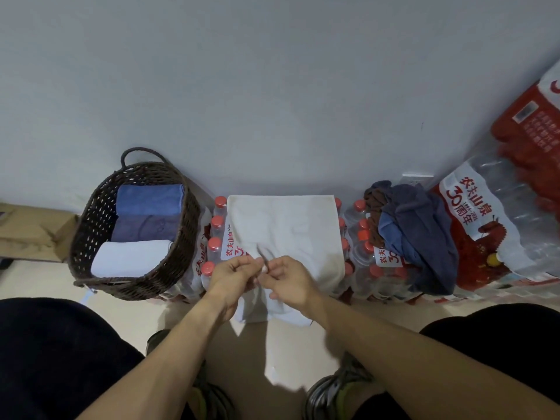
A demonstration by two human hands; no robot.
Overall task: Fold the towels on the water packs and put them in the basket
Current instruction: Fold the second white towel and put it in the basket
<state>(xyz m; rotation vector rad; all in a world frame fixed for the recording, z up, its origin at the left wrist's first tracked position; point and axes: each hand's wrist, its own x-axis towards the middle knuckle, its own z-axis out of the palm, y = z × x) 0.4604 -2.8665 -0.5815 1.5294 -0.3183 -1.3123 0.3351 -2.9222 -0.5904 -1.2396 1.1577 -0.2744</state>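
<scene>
Left hand [233, 275], right hand [289, 280] together, fingers curled.

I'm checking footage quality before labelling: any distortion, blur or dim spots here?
Head view: wide-angle bending curves the wall-floor line; the water packs at the right edge are smeared; both hands' fingers, left hand and right hand, look slightly soft over the white towel; light is dim and even, without glare; the basket reads sharp.

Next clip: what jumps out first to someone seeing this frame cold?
The white towel spread flat over the middle water pack, with both hands meeting at its near edge, the left hand and right hand pinching something thin. At left, the wicker basket already holds three folded towels.
</scene>
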